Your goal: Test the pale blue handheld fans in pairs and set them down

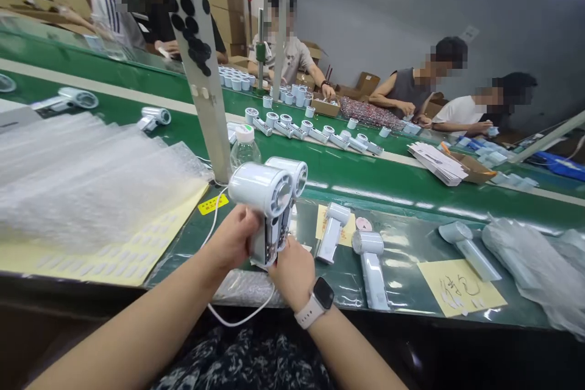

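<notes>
Two light-blue handheld fans stand upright side by side in front of me, their handles open with dark inner parts showing. My left hand (236,233) is closed round the handle of the nearer handheld fan (258,189). At the lower end of the handles, my right hand (295,269) is closed; the farther handheld fan (292,173) seems to be in it, though its grip is partly hidden. A white cable (242,322) loops below the hands. On the bench to the right lie two more fans, one fan (333,233) nearer and another fan (372,271) beside it.
Plastic sleeves (91,177) cover yellow label sheets at left. A metal post (208,103) and a plastic bottle (245,149) stand just beyond my hands. Behind runs a green conveyor (347,180) carrying several fans. A bagged fan (516,256) lies right. Several co-workers sit across.
</notes>
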Demonstrator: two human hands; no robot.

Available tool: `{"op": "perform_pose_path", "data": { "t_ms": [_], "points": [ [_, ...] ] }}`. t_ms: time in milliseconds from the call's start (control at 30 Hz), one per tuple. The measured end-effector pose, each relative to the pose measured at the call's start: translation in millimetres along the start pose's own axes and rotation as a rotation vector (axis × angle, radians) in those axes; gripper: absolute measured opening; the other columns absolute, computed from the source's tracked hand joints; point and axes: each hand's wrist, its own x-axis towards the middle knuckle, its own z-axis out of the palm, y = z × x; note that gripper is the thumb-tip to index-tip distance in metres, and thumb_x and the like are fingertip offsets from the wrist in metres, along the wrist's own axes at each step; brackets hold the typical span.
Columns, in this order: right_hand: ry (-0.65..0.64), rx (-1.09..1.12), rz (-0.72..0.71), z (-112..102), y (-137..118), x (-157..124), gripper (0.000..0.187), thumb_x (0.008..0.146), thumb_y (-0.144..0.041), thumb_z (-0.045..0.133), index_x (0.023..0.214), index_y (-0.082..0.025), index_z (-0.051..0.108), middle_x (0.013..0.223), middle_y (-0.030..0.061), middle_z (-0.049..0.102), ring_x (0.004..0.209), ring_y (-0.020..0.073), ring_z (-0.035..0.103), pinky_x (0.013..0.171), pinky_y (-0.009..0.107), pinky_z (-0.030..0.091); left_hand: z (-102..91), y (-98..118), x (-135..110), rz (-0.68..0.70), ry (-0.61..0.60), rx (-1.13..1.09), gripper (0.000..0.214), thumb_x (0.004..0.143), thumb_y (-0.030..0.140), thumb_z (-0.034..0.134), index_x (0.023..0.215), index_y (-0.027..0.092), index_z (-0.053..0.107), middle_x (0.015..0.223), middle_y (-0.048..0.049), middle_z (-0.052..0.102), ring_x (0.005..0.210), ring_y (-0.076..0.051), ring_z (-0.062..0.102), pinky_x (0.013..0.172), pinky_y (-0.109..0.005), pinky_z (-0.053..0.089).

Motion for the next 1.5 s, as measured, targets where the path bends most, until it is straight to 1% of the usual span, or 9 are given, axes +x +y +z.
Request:
{"op": "perform_pose_path", "data": {
  "t_ms": [200,367,500,600,733,1000,1133,1267,1500],
  "points": [
    [0.03,0.28,0.031,0,18,13,0.008,0.075,-0.009,0.059,0.072,-0.017,0.059,0.075,0.01,0.066,0.073,0.0261,0.064,0.068,0.035,0.044,-5.9,33,-27,0.09,0.042,-0.01,0.054,0.066,0.066,0.077,0.096,0.022,0.076,0.096,-0.0096,0.076,0.115,-0.035,0.064,0.1,-0.049,0.052],
    [0.018,0.744,0.081,-1,25,10,0.014,0.082,-0.034,0.052,0.078,-0.02,0.053,0.067,0.0015,0.06,0.058,0.0173,0.059,0.057,0.03,0.045,-9.5,43,-35,0.138,0.052,-0.097,0.05,0.07,0.068,0.073,0.087,0.02,0.077,0.085,-0.0072,0.074,0.117,-0.037,0.063,0.104,-0.05,0.05],
    [-0.142,1.028,0.073,-12,11,-13,0.041,0.077,-0.053,0.059,0.096,-0.016,0.062,0.063,-0.001,0.057,0.052,0.015,0.054,0.052,0.029,0.044,-11.4,43,-33,0.1,0.063,-0.138,0.059,0.059,0.074,0.075,0.081,0.019,0.075,0.09,-0.0083,0.074,0.117,-0.039,0.062,0.103,-0.05,0.05],
    [-0.35,1.145,0.03,-27,-2,-31,0.035,0.075,-0.05,0.068,0.083,-0.015,0.069,0.058,-0.0023,0.054,0.052,0.0125,0.05,0.053,0.027,0.042,-7.6,41,-29,0.068,0.093,-0.176,0.062,0.051,0.076,0.077,0.076,0.019,0.071,0.097,-0.0094,0.075,0.115,-0.039,0.063,0.099,-0.051,0.052],
    [-0.255,1.178,-0.067,-34,-19,-43,0.024,0.079,-0.042,0.071,0.075,-0.018,0.068,0.067,-0.0012,0.057,0.06,0.0113,0.05,0.056,0.025,0.041,0.8,37,-24,0.066,0.152,-0.234,0.061,0.047,0.077,0.078,0.066,0.02,0.068,0.093,-0.0078,0.075,0.109,-0.037,0.066,0.093,-0.049,0.055],
    [-0.243,1.444,0.024,-6,-41,-57,0.048,0.09,-0.07,0.047,0.079,-0.024,0.042,0.046,-0.0131,0.034,0.034,0.007,0.029,0.036,0.02,0.022,5.5,30,-25,0.192,0.255,-0.126,0.065,0.048,0.081,0.074,0.062,0.018,0.069,0.085,-0.0094,0.074,0.104,-0.036,0.067,0.085,-0.045,0.058],
    [-0.26,1.206,-0.221,-22,-36,-54,0.038,0.097,-0.054,0.047,0.08,-0.021,0.052,0.068,-0.0004,0.06,0.065,0.0139,0.056,0.065,0.028,0.044,7.9,32,-27,0.135,0.223,-0.22,0.064,0.048,0.081,0.074,0.059,0.018,0.067,0.09,-0.0086,0.074,0.103,-0.035,0.067,0.085,-0.044,0.059],
    [-0.16,1.133,-0.366,-30,-33,-53,0.032,0.097,-0.047,0.048,0.08,-0.02,0.055,0.091,0.0064,0.065,0.086,0.0196,0.058,0.08,0.034,0.044,9.0,38,-29,0.044,0.198,-0.383,0.059,0.05,0.075,0.079,0.06,0.018,0.066,0.099,-0.0073,0.073,0.105,-0.032,0.066,0.085,-0.042,0.06],
    [-0.124,1.268,-0.162,-11,-38,-54,0.033,0.098,-0.048,0.051,0.078,-0.022,0.052,0.065,-0.002,0.058,0.063,0.0147,0.054,0.066,0.029,0.042,4.7,45,-32,0.064,0.168,-0.413,0.058,0.048,0.072,0.082,0.058,0.017,0.066,0.112,-0.007,0.072,0.108,-0.035,0.066,0.084,-0.04,0.06]
  ]
}}
